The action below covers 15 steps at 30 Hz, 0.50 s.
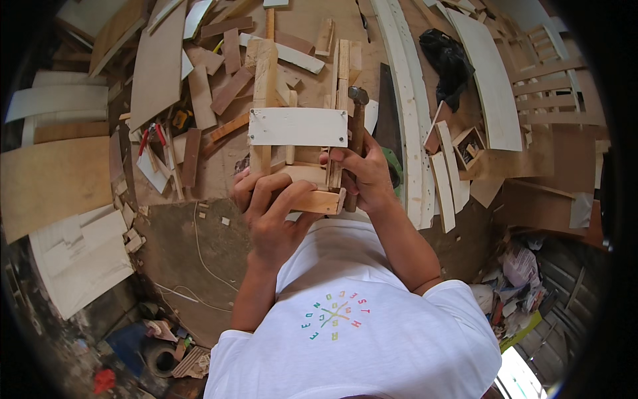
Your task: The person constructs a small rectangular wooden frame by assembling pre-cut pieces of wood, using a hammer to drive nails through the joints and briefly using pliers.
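Note:
A small wooden frame made of pale bars (263,93) is held up before me, with a white board (298,128) across it. Nail or screw heads show near that board's corners. My left hand (276,203) wraps its fingers over the frame's near crosspiece (323,202). On the other side, my right hand (369,174) closes around the handle of a hammer (357,123), which stands upright against the frame with its dark head at the far end. The right thumb and fingers also press on the frame's right upright. Part of the hammer's handle is hidden by that hand.
Wood offcuts (231,93) lie scattered over the worktable beyond. Red-handled pliers (157,135) and a yellow-black tape measure (181,120) sit at left. A long white beam (413,120) and a black plastic bag (445,60) are to the right. A thin cable (203,249) trails across the floor.

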### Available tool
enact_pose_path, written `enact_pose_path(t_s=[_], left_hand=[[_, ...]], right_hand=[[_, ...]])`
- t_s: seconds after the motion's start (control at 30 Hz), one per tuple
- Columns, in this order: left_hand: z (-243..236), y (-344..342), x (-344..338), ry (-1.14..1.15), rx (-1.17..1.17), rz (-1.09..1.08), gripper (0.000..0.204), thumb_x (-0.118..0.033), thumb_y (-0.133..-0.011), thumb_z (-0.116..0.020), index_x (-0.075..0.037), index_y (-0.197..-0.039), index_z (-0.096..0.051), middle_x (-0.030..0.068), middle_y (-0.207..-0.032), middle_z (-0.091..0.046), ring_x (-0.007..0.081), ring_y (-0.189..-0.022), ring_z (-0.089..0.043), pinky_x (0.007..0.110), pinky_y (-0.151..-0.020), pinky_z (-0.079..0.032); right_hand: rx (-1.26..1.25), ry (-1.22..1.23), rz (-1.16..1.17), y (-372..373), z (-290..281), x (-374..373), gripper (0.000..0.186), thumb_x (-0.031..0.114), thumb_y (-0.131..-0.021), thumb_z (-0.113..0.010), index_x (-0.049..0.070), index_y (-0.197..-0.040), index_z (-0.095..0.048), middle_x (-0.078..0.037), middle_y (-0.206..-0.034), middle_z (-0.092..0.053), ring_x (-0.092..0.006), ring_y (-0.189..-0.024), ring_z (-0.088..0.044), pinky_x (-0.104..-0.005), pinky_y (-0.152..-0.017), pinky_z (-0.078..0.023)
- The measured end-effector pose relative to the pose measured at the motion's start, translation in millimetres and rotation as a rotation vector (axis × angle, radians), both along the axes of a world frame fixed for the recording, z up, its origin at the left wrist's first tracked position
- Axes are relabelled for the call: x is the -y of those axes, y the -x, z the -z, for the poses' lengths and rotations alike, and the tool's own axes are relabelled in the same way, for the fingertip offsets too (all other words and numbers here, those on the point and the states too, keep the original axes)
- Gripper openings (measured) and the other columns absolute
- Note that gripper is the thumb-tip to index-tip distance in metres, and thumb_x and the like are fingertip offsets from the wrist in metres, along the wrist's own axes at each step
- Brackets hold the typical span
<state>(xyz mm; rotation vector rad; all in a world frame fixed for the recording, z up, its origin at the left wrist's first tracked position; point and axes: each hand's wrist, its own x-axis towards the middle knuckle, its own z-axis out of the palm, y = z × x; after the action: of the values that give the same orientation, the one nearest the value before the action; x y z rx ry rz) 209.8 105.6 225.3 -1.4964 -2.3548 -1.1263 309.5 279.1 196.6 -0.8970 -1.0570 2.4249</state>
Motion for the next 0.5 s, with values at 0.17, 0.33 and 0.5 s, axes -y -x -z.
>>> enact_pose_path(t_s=[0.17, 0.33, 0.5], left_hand=[[1.5, -4.5, 4.8, 0.014, 0.014, -0.009, 0.035, -0.046, -0.077, -0.087, -0.021, -0.099, -0.079, -0.0011, -0.102, -0.062, 0.0262, -0.11, -0.051, 0.052, -0.11, -0.035], [1.1, -7.5, 4.5, 0.032, 0.007, -0.026, 0.035, -0.047, -0.077, -0.087, -0.02, -0.098, -0.079, -0.0013, -0.102, -0.062, 0.0252, -0.109, -0.052, 0.052, -0.11, -0.036], [-2.6, -5.5, -1.5, 0.019, -0.024, -0.027, 0.044, -0.054, -0.073, -0.087, -0.017, -0.096, -0.079, 0.0012, -0.097, -0.061, 0.0285, -0.105, -0.053, 0.052, -0.105, -0.039]], right_hand=[[0.024, -0.014, -0.019, -3.3, -3.7, 2.0, 0.063, 0.017, -0.081, -0.085, 0.001, -0.133, -0.053, -0.006, -0.093, -0.073, -0.0036, -0.048, -0.049, -0.0182, -0.04, -0.037], [0.036, 0.03, -0.016, -4.2, 2.7, 1.3, 0.063, 0.015, -0.08, -0.086, 0.002, -0.132, -0.055, -0.005, -0.092, -0.072, -0.0032, -0.046, -0.046, -0.019, -0.039, -0.034], [0.065, 0.009, -0.02, -1.3, -4.8, -1.7, 0.042, 0.011, -0.083, -0.079, 0.002, -0.119, -0.06, -0.01, -0.095, -0.074, -0.0025, -0.046, -0.048, -0.0159, -0.037, -0.036]])
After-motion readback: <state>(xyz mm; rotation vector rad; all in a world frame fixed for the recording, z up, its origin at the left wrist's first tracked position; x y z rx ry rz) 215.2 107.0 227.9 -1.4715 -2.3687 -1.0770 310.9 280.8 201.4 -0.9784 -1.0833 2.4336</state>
